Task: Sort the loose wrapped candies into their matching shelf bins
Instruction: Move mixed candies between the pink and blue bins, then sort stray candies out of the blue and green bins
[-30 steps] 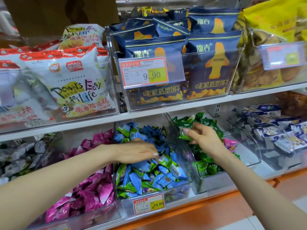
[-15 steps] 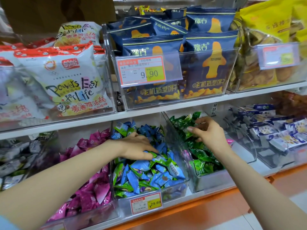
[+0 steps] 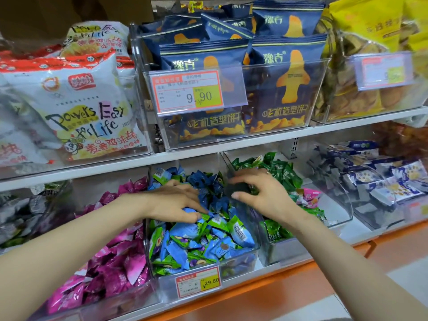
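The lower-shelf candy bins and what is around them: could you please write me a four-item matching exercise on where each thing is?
Things
1. pink candies
2. green candies
3. navy biscuit bags
4. dark candy

Places
A. pinched in the right hand
B. on the upper shelf, behind the 9.90 tag
C. in the bin just left of the 29.80 bin
D. in the bin just right of the 29.80 bin

Pairs: 1-C, 2-D, 3-B, 4-A
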{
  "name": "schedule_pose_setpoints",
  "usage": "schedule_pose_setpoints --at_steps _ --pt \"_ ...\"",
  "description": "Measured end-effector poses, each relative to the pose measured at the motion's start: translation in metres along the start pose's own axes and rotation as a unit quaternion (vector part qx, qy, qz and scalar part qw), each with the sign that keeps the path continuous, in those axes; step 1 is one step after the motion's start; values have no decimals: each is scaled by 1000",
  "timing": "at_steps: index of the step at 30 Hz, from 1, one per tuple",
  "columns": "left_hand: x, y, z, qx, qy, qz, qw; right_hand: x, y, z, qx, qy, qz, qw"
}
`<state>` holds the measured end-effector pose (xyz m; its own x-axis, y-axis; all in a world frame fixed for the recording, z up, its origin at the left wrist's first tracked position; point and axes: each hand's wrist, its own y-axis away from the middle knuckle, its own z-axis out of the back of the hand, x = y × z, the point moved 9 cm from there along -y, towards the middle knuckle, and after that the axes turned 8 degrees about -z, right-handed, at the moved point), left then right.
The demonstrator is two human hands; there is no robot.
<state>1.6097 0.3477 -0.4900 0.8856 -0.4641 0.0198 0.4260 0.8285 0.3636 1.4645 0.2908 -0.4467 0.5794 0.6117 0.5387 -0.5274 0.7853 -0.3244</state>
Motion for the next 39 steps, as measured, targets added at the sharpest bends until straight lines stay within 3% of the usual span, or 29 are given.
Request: schedule_pose_setpoints --at_steps 4,13,15,18,20,24,29,32,34,36,39 --pt "2 6 1 -13 9 6 1000 0 0 -20 55 131 36 989" --pt "-1 12 -6 -82 41 22 996 15 -23 -28 89 167 78 979" --pt "0 13 -6 -93 49 24 994 25 -34 -48 160 233 93 955" --pt "4 13 -6 -104 65 28 992 21 -47 -82 290 355 51 887" --pt "8 15 -6 -115 77 28 990 18 -52 -97 325 411 68 849" --pt "13 16 -10 -125 89 24 988 13 -61 -95 338 379 74 858" --pt "16 15 -11 -129 92 24 987 6 -61 -80 396 317 10 862" --pt "17 14 -9 -134 93 26 986 17 -72 -73 336 242 -15 910" --pt "17 13 -8 -137 97 26 985 17 -83 -71 287 252 -3 924" --pt "18 13 -7 -140 104 26 984 14 -90 -85 280 333 40 900" --pt "18 13 -9 -138 106 24 984 3 -93 -117 307 459 59 832"
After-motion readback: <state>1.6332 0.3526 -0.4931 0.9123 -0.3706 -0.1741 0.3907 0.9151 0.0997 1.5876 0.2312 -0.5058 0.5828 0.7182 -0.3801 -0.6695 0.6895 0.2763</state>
